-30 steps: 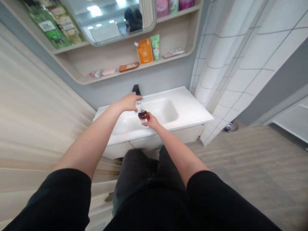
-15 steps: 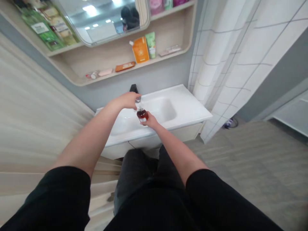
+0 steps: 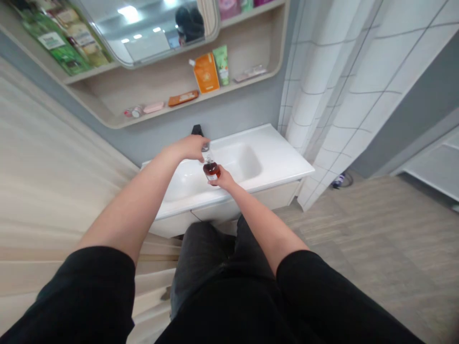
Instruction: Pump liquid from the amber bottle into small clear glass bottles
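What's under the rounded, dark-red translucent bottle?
Glossy white sink basin shows around the rounded, dark-red translucent bottle, which the right hand holds over it. The bottle and hand cover the patch directly beneath; anything there can't be seen.

Brown-red bottle [image 3: 211, 168]: label too small to read
Clear bottle top [image 3: 208, 157]: blurred; contact with the left hand [image 3: 192, 146] unclear
Right hand [image 3: 225, 178]: some fingers hidden behind the bottle
Black tap [image 3: 197, 130]: partly covered by the left hand
Worktop [image 3: 283, 153]: left part behind the left forearm [image 3: 143, 191]
Mirror [image 3: 150, 36]: cut by the top edge; reflected figure blurred
Pink container [image 3: 229, 8]: cut off above
Purple item [image 3: 339, 180]: too small to identify
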A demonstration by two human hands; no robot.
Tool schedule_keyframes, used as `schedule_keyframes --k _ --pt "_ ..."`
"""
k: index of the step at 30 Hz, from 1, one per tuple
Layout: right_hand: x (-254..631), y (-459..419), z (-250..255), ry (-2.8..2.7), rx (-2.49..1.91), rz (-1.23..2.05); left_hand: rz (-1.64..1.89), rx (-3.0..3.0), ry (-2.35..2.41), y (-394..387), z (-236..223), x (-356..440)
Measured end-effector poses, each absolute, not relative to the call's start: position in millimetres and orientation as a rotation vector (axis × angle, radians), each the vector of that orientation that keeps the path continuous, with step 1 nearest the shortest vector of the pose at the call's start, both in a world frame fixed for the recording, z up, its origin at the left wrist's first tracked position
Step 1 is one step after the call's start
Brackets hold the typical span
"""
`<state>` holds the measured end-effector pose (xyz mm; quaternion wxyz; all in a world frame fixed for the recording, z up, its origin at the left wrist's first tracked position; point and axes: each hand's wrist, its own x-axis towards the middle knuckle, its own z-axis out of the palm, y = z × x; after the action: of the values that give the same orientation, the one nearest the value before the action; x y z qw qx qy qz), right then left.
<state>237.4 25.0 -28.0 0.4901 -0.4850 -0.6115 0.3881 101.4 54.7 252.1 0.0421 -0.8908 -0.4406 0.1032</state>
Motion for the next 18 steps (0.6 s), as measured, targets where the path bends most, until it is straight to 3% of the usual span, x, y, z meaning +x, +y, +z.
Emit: schedule_keyframes --k 11,18 --pt "238 23 -27 -1.462 -1.164 0.968 0.462 -2.678 -1.344 47 262 114" --pt "238 21 -23 -1.465 -1.19 0.972 0.336 -2.738 -1.343 57 250 104"
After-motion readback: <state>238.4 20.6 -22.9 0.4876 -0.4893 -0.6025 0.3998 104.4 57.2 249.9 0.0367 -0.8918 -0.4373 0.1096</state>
